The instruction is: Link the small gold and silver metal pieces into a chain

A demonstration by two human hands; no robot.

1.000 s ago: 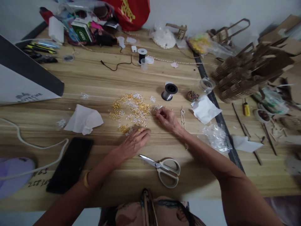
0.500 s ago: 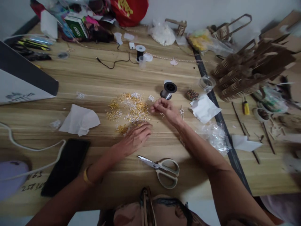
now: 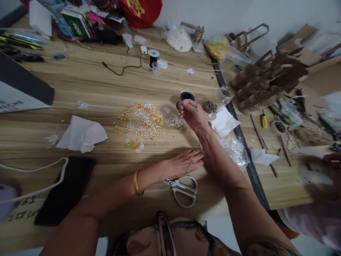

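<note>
My right hand [image 3: 194, 115] is closed around a small black-and-silver wire spool [image 3: 184, 97], lifted just off the wooden table [image 3: 101, 89]. My left hand [image 3: 186, 163] lies flat with fingers stretched out, reaching under my right forearm, just above the scissors [image 3: 182, 188]. A scatter of gold and silver beads and findings [image 3: 142, 122] lies left of my right hand. A gold bangle [image 3: 136, 182] is on my left wrist.
A crumpled white tissue [image 3: 81, 134], a black phone [image 3: 64, 190] and a white cord [image 3: 34, 177] lie at the left. A glass jar [image 3: 225, 94], bead dish [image 3: 210, 106], paper [image 3: 223, 122], plastic wrap [image 3: 236, 151] and wooden baskets [image 3: 263, 81] sit right. Another person's sleeve [image 3: 317, 209] shows at the far right.
My right hand went from the bead pile to the spool and took hold of it. My left hand slid right from the beads, under my right forearm. The camera shifted right.
</note>
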